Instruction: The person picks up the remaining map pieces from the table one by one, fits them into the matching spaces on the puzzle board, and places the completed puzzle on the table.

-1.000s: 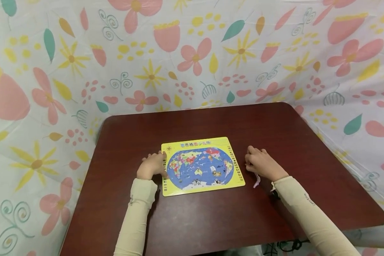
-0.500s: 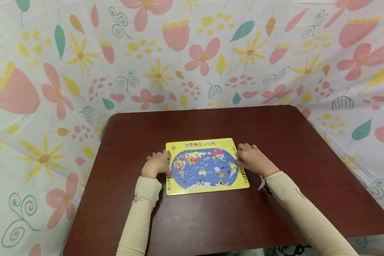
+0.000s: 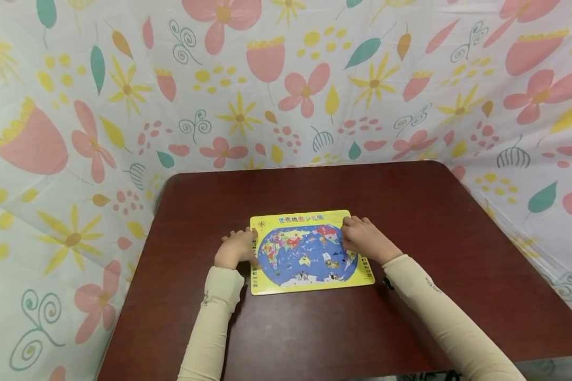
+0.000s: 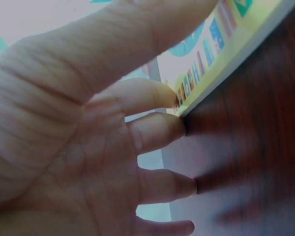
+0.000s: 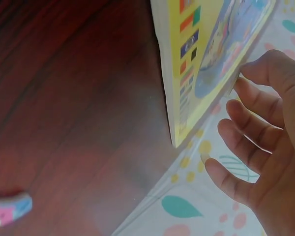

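Note:
A yellow-bordered world map board (image 3: 305, 286) with a blue oval map lies flat on the brown table. My left hand (image 3: 238, 248) rests at its left edge. In the left wrist view the thumb (image 4: 152, 29) reaches over the board, while the straight fingers (image 4: 157, 132) spread at its edge and the table. My right hand (image 3: 367, 239) is over the map's upper right part. In the right wrist view its thumb and forefinger pinch a small thin piece (image 5: 233, 84), mostly hidden by the fingers; the other fingers are loosely bent.
A small pink and blue piece (image 5: 10, 209) lies on the table (image 3: 295, 338) to the right of the board; the right arm hides it in the head view. A flower-print curtain (image 3: 286, 95) hangs behind and beside the table.
My right hand has moved left from the table beside the board to over the map's right side. My left hand has stayed at the left edge. The head view has shifted slightly.

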### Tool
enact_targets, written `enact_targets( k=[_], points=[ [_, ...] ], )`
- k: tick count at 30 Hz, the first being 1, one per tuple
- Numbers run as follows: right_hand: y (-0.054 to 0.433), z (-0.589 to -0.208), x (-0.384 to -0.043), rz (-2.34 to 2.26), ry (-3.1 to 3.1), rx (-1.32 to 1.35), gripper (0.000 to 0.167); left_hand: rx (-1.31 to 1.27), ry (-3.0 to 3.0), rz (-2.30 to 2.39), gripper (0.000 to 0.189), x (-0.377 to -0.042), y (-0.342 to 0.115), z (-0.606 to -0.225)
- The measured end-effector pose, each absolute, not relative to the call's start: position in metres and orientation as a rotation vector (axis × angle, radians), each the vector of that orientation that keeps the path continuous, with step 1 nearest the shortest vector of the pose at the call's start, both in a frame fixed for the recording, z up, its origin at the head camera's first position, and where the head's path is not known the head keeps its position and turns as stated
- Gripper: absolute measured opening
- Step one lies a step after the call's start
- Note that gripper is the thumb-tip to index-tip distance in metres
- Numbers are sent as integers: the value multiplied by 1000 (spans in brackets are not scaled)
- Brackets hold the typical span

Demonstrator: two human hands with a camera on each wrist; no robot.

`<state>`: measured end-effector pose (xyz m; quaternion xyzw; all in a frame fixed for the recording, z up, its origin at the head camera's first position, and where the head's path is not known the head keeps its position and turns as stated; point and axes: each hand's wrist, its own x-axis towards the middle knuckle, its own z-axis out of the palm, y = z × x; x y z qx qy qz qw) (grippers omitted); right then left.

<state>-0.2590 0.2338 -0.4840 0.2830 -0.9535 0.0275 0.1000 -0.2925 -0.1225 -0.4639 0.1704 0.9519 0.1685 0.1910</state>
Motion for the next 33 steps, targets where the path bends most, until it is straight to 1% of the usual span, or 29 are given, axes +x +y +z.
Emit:
enact_targets(
  k=[4,11,16,26,33],
  points=[
    [227,-488,-263,65,-2825,834,15,480,2684,469,93,-293,-123,-465],
    [215,-493,-266,39,-2849,824,20,487,2687,466,92,-290,-122,-464],
    [210,-492,-267,4,-2897,800,13,496,2691,465,92,-290,-122,-463],
    [203,-489,-266,-17,-2924,759,15,494,2702,458,92,-292,-122,-459],
    [205,-485,-262,47,-2959,745,6,497,2707,440,91,-293,-123,-462]
  ],
)
